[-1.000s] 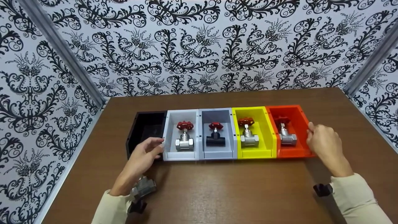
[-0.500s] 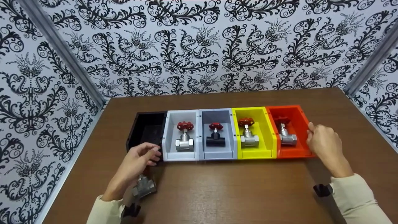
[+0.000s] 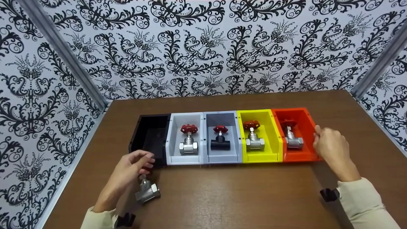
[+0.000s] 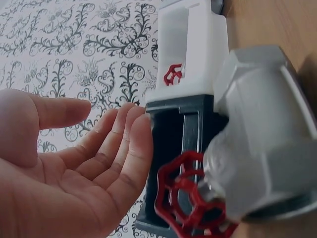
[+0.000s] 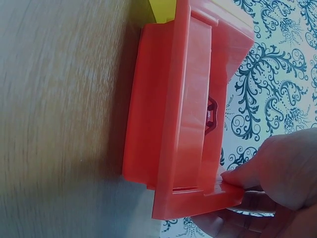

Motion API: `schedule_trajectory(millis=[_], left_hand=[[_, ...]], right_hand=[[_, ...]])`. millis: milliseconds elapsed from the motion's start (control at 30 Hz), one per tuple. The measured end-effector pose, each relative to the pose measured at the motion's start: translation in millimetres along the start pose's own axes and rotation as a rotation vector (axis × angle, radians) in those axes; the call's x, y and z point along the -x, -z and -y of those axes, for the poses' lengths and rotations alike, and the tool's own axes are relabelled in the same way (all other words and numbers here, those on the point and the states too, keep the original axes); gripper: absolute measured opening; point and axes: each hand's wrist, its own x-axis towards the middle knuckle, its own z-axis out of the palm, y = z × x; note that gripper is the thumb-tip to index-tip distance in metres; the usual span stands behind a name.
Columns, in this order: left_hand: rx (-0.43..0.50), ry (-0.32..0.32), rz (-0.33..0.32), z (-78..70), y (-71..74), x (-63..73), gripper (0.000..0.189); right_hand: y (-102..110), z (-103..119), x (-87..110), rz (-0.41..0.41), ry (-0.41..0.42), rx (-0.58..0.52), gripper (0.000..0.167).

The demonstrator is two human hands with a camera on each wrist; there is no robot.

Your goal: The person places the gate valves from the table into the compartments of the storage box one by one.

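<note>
My left hand [image 3: 128,170] hovers in front of the black bin [image 3: 152,136], its fingers loosely bent around nothing. Just below it on the table lies a silver gate valve [image 3: 148,190], whose red handwheel [image 4: 188,193] shows large in the left wrist view. At the other end of the row, my right hand [image 3: 334,149] pinches the side rim of the red bin [image 5: 168,129] between thumb and fingers. Inside that red bin rests another silver valve [image 3: 293,141] with a red handwheel. Nothing lies in the black bin's visible part.
Between the end bins stand a white bin [image 3: 186,159], a grey bin [image 3: 222,158] and a yellow bin [image 3: 270,156], joined side by side. Each holds a valve; the grey bin's valve [image 3: 220,144] has a black body. Patterned walls [image 3: 203,57] enclose the brown table [image 3: 229,197].
My left hand has drawn back from the wall between the black and white bins, moving left and toward me over the loose valve. My right hand keeps its hold on the red bin.
</note>
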Motion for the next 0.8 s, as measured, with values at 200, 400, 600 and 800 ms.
schedule_trajectory(millis=[200,400,600,800], left_hand=[[0.041,0.007,0.039,8.1,8.6,2.1,0.022],[0.091,0.033,0.059,15.6,13.1,4.7,0.021],[0.117,0.046,0.080,20.7,18.9,7.2,0.023],[0.112,0.034,0.106,25.9,26.0,10.8,0.027]], right_hand=[[-1.4,-0.6,0.6,-0.041,0.030,0.002,0.024],[-1.8,-0.7,1.0,-0.049,0.038,0.000,0.023],[-1.6,-0.9,1.4,-0.046,0.032,-0.001,0.024],[-1.6,-1.0,1.3,-0.060,0.037,-0.002,0.025]])
